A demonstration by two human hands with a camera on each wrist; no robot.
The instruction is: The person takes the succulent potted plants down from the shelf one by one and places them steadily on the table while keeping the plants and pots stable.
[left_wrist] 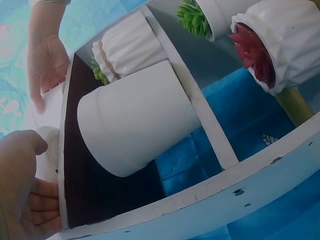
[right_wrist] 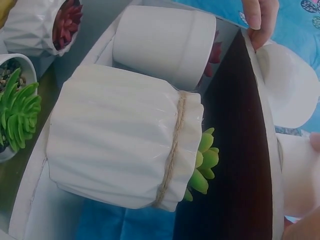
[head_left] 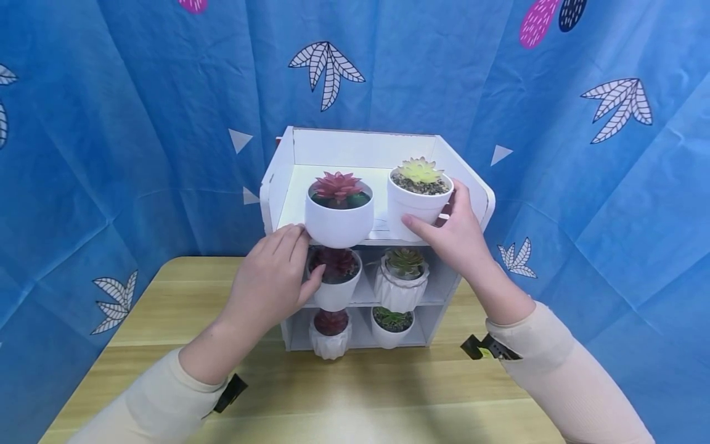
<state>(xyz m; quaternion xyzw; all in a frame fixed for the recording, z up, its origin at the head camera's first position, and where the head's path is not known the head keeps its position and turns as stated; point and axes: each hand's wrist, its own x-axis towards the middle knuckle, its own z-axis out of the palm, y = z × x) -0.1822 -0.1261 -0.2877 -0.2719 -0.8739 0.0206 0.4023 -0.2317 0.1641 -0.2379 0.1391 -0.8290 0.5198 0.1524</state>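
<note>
On the top tier of a white shelf, my right hand grips a white pot with a yellow-green succulent. Its thumb lies on the pot's front and the fingers reach round the right side. Left of it stands a rounder white pot with a dark red succulent, at the tier's front edge. My left hand rests beside that pot, fingertips at its lower left side and the shelf edge, thumb extended lower. In the left wrist view, the left fingers lie against the top board's edge.
Below, the middle tier holds a white pot with a dark red plant and a ribbed, twine-tied pot. A ribbed pot with a red succulent and a smooth pot with a green one occupy the bottom. A blue curtain hangs behind the wooden table.
</note>
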